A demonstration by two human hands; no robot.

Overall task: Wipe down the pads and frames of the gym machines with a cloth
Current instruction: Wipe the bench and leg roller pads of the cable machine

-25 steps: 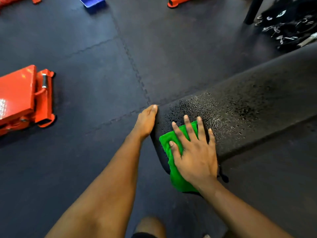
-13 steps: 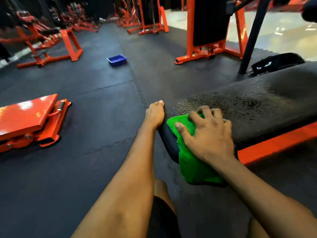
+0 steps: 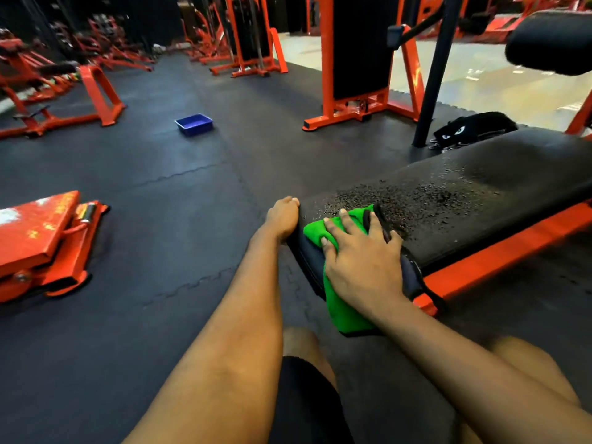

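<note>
Right hand point(image 3: 362, 261): spread, pressing green cloth point(image 3: 341, 310) on bench point(image 3: 480, 193) end, centre frame.
Left hand point(image 3: 283, 216): fingers curled on bench edge, left of cloth.

A gym: orange-framed machines point(image 3: 352, 59) on black rubber floor mats point(image 3: 160, 187); padded bench point(image 3: 480, 203).

Floor, tray, bag and your own legs, placed from the grip of your right hand point(image 3: 360, 262).

Dark rubber floor mats point(image 3: 166, 193) with jigsaw seams spread left of and beyond that grip; far ahead to its right you see a pale glossy floor point(image 3: 499, 88). A blue tray point(image 3: 194, 124) sits alone on the mats, well ahead and left. A black bag point(image 3: 471, 129) printed with white eyes lies ahead and right, with metal bits point(image 3: 440, 145) beside it too small to tell. Nearer you than the grip are your black shorts point(image 3: 304, 402).
</note>
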